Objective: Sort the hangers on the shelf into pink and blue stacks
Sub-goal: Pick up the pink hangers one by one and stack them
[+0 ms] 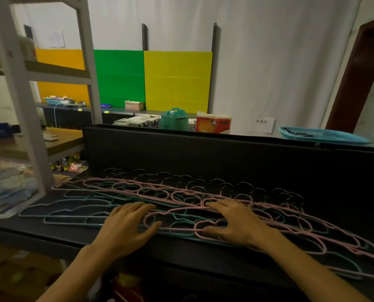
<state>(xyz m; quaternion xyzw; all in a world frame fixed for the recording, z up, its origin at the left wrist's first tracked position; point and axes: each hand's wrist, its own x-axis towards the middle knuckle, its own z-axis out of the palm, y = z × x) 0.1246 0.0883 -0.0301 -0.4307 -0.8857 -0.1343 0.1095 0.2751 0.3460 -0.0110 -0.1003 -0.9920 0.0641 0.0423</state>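
Note:
Several thin pink hangers (275,212) and blue hangers (72,207) lie mixed and overlapping in a long row across the black shelf (181,247). Their metal hooks point toward the shelf's back wall. Blue ones stick out at the left end, pink ones run over the top toward the right end. My left hand (127,225) lies flat on the hangers left of the middle, fingers straight. My right hand (234,223) lies flat on the pink hangers just right of the middle, fingers spread. Neither hand grips anything.
A grey shelving rack (18,118) with bagged goods stands close on the left. Behind the shelf's black back wall (203,153) sit a teal jug (175,119), a tissue pack (213,124) and a blue basket (321,135). A dark door frame (356,79) is at right.

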